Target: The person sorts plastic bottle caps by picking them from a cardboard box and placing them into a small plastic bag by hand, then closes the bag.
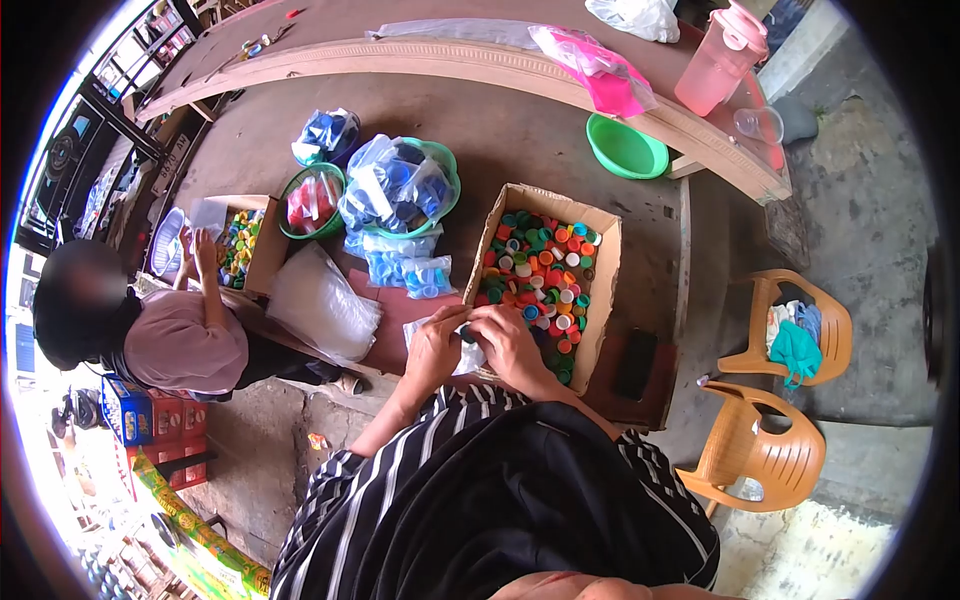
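Note:
Both my hands meet at the near left edge of a cardboard box (pixel 602 310) full of coloured bottle caps (pixel 540 275). My left hand (pixel 436 345) is closed on a small clear plastic bag (pixel 470 358). My right hand (pixel 505 342) pinches at the bag's top from the other side. Something dark shows between the hands, at the bag. Left of them lies a stack of flat clear bags (pixel 325 305). Filled bags of blue caps (pixel 428 277) lie beyond my left hand.
A green basket (pixel 455 190) of filled bags and a smaller basket (pixel 290 228) with red caps stand further back. At left, a co-worker (pixel 190 335) works beside another cap box (pixel 262 240). A green basin (pixel 627 150) is under the raised plank; orange chairs (pixel 765 455) stand at right.

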Demonstrator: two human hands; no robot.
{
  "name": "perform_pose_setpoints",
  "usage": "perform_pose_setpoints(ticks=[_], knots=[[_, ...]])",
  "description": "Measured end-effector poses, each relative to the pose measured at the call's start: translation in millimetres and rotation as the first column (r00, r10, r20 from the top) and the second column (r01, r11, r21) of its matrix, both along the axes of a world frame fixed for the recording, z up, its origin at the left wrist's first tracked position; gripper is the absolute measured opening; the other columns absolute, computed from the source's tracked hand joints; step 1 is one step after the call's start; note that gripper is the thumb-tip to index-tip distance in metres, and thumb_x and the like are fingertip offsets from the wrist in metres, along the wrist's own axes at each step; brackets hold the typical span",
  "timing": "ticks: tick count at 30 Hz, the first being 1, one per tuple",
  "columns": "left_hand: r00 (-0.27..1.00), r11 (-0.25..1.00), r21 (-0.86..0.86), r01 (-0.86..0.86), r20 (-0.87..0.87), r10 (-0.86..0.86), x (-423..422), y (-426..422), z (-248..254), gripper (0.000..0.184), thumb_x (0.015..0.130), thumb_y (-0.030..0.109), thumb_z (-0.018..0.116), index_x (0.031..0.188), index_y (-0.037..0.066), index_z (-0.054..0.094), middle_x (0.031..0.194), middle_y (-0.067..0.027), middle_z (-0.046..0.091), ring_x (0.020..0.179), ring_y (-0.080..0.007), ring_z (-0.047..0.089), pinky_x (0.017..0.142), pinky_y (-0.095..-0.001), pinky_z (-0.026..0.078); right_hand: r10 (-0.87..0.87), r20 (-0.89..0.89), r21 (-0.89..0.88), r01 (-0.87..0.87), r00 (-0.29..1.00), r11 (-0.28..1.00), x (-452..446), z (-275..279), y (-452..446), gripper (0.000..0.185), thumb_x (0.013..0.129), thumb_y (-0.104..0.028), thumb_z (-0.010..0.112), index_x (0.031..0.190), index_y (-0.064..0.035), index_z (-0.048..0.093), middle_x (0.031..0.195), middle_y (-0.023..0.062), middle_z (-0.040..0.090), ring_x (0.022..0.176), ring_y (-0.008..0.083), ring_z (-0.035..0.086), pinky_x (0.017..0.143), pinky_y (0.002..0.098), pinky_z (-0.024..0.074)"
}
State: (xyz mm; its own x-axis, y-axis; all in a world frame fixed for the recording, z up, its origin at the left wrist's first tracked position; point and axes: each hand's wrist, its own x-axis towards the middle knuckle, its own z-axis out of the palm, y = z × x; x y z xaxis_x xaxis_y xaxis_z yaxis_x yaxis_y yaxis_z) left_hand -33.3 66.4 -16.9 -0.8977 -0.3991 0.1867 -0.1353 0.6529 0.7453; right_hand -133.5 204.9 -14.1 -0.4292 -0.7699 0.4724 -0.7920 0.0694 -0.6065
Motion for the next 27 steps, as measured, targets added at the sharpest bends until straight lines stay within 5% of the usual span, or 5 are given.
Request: perform_pose_setpoints(ticks=[3, 6, 11, 15, 27], knots=[[0.999, 0.999, 0.004, -0.032, 0.015, 0.032, 1.5, -8.2, 2.3, 0.042, 0.074, -0.007, 0.051, 0.109, 0.006, 0.071, 0.112, -0.0127, 0.069, 0.094, -0.0353, 0.068, 0.082, -0.0418, 0.055, -0.052, 0.226, -0.209, 0.101, 0.973, 0.973, -15.1, -17.2, -8.1, 0.014, 0.088, 0.001, 0.066, 0.101, -0.0034, 0.067, 0.099, 0.0098, 0.064, 0.091, 0.0259, 0.064, 0.079, 0.0352, 0.0512], [0.999, 0.999, 0.009, -0.05, 0.016, 0.05, 8.0, -12.1, 7.5, 0.044, 0.074, -0.007, 0.051, 0.11, 0.007, 0.072, 0.112, -0.0123, 0.069, 0.093, -0.0348, 0.068, 0.081, -0.0416, 0.055, -0.24, 0.415, -0.089, 0.302, 0.878, 0.949, -47.4, -46.0, 1.0, 0.005, 0.091, -0.002, 0.064, 0.096, -0.0028, 0.066, 0.093, 0.0098, 0.063, 0.081, 0.0234, 0.064, 0.069, 0.0333, 0.0509], [0.998, 0.998, 0.027, -0.054, -0.013, 0.054, 5.5, -15.8, 8.3, 0.044, 0.074, -0.006, 0.05, 0.11, 0.006, 0.071, 0.112, -0.0119, 0.069, 0.093, -0.0343, 0.068, 0.081, -0.0411, 0.055, -0.366, -0.074, 0.54, 0.346, 0.928, 0.768, -62.8, -126.6, 47.2, 0.016, 0.081, -0.013, 0.073, 0.093, -0.0064, 0.064, 0.098, 0.0094, 0.061, 0.095, 0.0301, 0.06, 0.078, 0.0426, 0.0509], [0.999, 0.998, 0.047, -0.042, 0.002, 0.042, 4.3, -13.1, 9.8, 0.042, 0.074, -0.006, 0.051, 0.11, 0.005, 0.071, 0.112, -0.0116, 0.069, 0.094, -0.0339, 0.068, 0.081, -0.0401, 0.055, -0.353, -0.2, 0.547, 0.403, 0.914, 0.734, -55.9, -130.3, 51.0, 0.023, 0.078, -0.013, 0.074, 0.097, -0.0051, 0.062, 0.102, 0.011, 0.057, 0.102, 0.0313, 0.059, 0.08, 0.0424, 0.0512], [0.998, 0.996, 0.082, -0.034, 0.052, 0.03, 6.3, -6.6, 16.9, 0.042, 0.075, -0.003, 0.051, 0.113, 0.004, 0.069, 0.119, -0.0118, 0.066, 0.101, -0.0336, 0.067, 0.086, -0.0389, 0.054, -0.442, 0.183, 0.441, 0.328, 0.878, 0.835, -81.9, -171.4, 58.4, 0.042, 0.07, -0.002, 0.074, 0.106, -0.0041, 0.053, 0.111, 0.0162, 0.05, 0.087, 0.0334, 0.062, 0.073, 0.0436, 0.0525]])
